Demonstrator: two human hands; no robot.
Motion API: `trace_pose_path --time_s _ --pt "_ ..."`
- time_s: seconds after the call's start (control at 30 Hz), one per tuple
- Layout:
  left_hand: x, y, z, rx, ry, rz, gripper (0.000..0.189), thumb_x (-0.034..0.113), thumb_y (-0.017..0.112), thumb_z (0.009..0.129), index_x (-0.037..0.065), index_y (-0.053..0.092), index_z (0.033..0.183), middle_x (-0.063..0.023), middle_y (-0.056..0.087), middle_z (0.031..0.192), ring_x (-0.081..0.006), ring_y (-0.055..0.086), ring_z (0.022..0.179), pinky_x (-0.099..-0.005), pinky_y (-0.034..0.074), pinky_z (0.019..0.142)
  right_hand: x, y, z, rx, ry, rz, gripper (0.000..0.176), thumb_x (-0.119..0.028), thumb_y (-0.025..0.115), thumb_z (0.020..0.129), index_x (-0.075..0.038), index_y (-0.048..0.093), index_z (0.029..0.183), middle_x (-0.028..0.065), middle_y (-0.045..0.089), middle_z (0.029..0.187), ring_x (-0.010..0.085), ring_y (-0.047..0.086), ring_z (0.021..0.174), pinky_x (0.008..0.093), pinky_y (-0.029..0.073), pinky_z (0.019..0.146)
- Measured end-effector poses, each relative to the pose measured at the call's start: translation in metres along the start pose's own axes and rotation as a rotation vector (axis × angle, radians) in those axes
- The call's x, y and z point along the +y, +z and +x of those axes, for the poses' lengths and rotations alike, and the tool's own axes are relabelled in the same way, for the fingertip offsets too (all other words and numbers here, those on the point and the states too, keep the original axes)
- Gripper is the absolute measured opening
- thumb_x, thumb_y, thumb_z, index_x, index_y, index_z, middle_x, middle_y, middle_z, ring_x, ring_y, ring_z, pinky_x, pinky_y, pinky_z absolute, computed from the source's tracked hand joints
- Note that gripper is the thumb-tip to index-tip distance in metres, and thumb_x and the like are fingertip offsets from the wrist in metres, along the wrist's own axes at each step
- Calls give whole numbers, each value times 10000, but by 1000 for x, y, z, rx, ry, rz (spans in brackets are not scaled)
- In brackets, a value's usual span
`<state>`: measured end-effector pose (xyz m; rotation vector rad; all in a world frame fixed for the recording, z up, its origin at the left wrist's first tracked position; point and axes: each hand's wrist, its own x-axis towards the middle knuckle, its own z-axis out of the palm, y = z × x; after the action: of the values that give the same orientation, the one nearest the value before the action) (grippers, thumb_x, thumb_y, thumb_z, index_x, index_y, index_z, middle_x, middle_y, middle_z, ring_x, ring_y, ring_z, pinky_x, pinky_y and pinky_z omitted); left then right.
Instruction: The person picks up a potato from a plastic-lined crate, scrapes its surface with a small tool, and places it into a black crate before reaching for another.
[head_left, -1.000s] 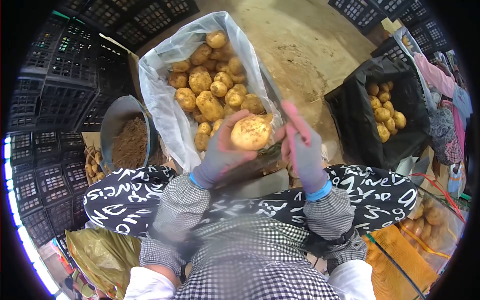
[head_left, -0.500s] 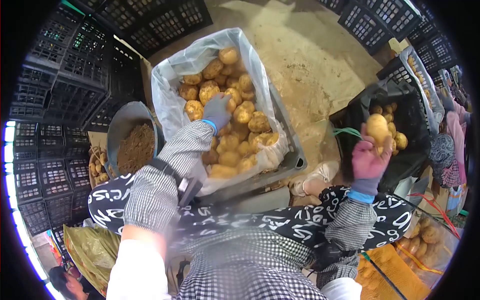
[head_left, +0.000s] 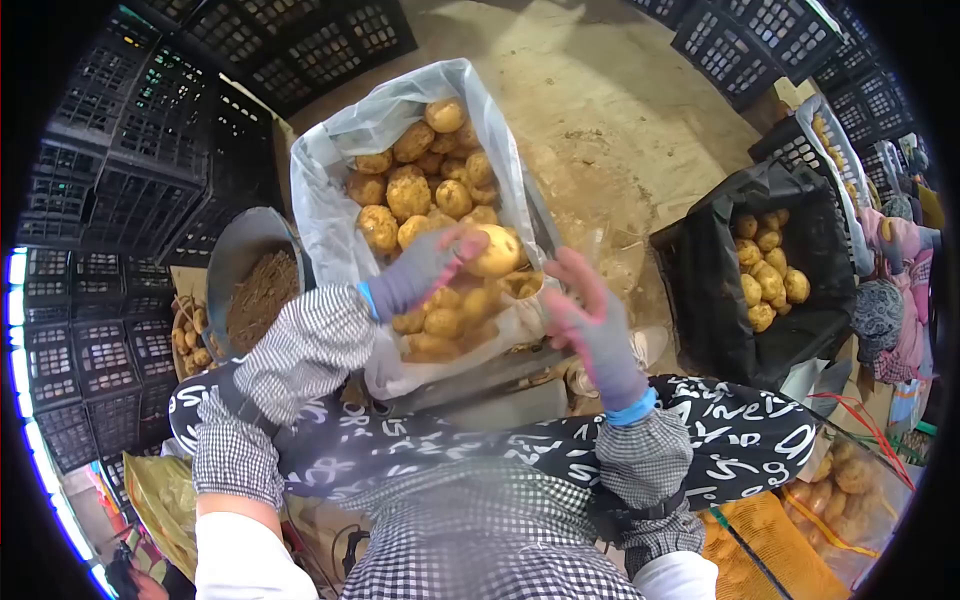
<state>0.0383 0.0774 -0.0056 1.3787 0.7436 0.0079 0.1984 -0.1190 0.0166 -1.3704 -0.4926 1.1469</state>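
Note:
My left hand [head_left: 428,265], in a grey and pink glove, grips a potato [head_left: 494,252] above the lined crate. Below it, many potatoes [head_left: 408,193] fill the crate, which has a whitish plastic liner [head_left: 330,215]. To the right of the held potato, my right hand [head_left: 590,320] is gloved too, its fingers apart and nothing in them. It hovers by the crate's right edge. Farther right, a black-lined crate [head_left: 700,270] holds a smaller heap of potatoes [head_left: 768,275].
Left of the lined crate stands a bucket [head_left: 222,270] with soil in it. Stacked black crates [head_left: 140,150] rise along the left. An orange mesh sack [head_left: 765,545] lies at lower right. At the right edge are other people's clothes [head_left: 905,270].
My left hand has lifted a potato out of the heap. My right hand has let its potato go at the black-lined crate and moved left, towards my left hand.

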Motion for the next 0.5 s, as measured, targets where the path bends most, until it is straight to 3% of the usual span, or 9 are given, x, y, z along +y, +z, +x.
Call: trace_pose_path --time_s 0.07,0.17,0.37,0.5 --pt "3 24 -24 -43 96 -79 630 543 552 968 27 530 1329 -63 652 1056 -112 635 783 -246 542 645 10 12 1 -116 41 -16 669 -173 710 888 -16 407 1463 90 597 1243 72 583 746 214 510 599" --pt "0 51 -46 35 89 -143 681 610 519 956 17 557 1288 -77 646 1055 -126 638 870 -254 530 665 19 16 -3 -235 79 73 760 -207 774 856 -26 380 1481 64 593 1213 84 597 812 229 532 658" --pt "-36 62 -54 175 142 -184 570 530 484 999 32 579 1259 -40 656 1042 -116 633 885 -255 523 710 22 16 -14 -338 125 149 806 -311 834 804 -36 435 1449 39 600 1174 88 609 855 238 544 691" --pt "-34 60 -63 242 228 209 520 468 446 1030 16 588 1245 -47 664 1067 -125 648 925 -266 536 757 14 24 -22 -273 70 52 749 -222 839 793 -24 477 1418 35 609 1156 71 601 860 242 542 705"
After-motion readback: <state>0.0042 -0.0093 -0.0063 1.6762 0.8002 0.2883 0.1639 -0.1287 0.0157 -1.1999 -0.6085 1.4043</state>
